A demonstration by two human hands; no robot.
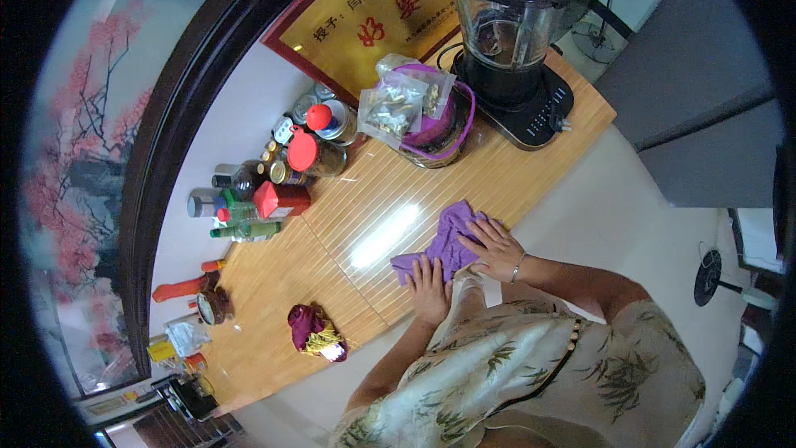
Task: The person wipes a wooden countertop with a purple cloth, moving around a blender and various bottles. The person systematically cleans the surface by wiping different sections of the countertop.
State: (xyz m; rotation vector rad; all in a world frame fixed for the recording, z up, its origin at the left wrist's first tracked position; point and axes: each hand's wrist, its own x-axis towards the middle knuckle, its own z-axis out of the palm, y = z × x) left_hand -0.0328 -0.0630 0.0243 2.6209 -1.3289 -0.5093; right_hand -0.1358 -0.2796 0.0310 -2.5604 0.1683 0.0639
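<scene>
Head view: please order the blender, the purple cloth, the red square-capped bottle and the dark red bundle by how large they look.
1. blender
2. purple cloth
3. and 4. dark red bundle and red square-capped bottle look about alike, so they are unranked; fisheye bending also distorts sizes.

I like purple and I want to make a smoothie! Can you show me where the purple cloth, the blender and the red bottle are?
purple cloth [448, 236], head view, on the bunched upper fold between the hands.
blender [506, 33], head view, on the clear jar.
red bottle [282, 198], head view, on its red body among the bottles.
</scene>
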